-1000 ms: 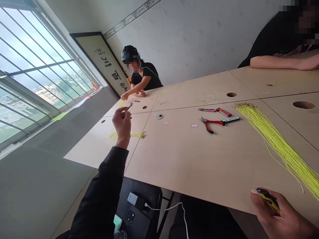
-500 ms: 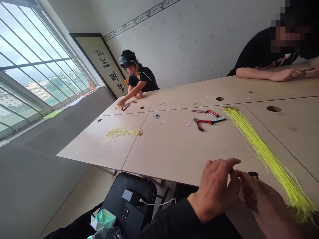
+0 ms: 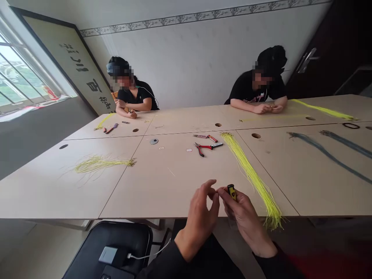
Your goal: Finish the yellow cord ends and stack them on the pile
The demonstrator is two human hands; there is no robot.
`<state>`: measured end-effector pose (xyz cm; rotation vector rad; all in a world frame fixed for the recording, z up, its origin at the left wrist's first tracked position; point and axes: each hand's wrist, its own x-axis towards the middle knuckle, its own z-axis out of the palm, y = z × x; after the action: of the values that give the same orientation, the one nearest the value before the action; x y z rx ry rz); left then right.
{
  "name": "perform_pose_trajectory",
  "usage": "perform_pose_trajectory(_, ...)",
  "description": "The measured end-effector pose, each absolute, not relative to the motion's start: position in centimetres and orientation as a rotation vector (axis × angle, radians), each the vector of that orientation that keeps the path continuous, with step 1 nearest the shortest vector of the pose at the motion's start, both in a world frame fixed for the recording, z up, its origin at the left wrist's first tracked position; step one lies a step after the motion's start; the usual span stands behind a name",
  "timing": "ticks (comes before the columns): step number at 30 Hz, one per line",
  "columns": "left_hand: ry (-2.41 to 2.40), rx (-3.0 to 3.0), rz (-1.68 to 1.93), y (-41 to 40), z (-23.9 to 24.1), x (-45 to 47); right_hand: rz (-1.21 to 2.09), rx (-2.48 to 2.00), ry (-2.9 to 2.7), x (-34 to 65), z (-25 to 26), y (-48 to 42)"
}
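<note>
My left hand (image 3: 200,213) is raised at the near table edge, thumb and a finger pinched on something too small to make out. Fingertip to fingertip with it, my right hand (image 3: 245,219) is closed around a black-and-yellow lighter (image 3: 231,192); its thumb and forefinger meet at the same tiny spot. Just right of the hands lies a long bundle of yellow cords (image 3: 252,170), its loose ends hanging over the near edge. Red-handled pliers (image 3: 203,147) rest on the table beyond my hands.
A second yellow cord bundle (image 3: 101,163) lies at left, grey cord bundles (image 3: 319,149) at right. Near the pliers are a red lighter (image 3: 212,138) and a grey disc (image 3: 154,142). Two people sit across the table (image 3: 162,193). A black chair (image 3: 87,240) stands lower left.
My view has swung right and levelled, bringing the grey cords and door into sight. My hands stay fingertip to fingertip. The person at far left has drawn an arm back.
</note>
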<state>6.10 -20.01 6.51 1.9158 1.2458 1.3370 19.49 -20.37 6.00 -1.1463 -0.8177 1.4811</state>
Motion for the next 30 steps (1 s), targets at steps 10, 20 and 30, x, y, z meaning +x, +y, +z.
perform_pose_trajectory(10,0.993,1.586,0.879,-13.2,5.1,2.3,1.687,-1.141,-1.174,21.2,8.2,-14.5)
perform_pose_trajectory(20,1.100,1.332,1.191,-6.1,6.1,-2.6,1.544,-1.228,-1.442,20.2,9.2,-8.1)
perform_pose_trajectory(30,1.320,1.278,0.778,-2.6,4.4,-0.2,1.361,-1.205,-1.468,19.0,6.5,-3.0)
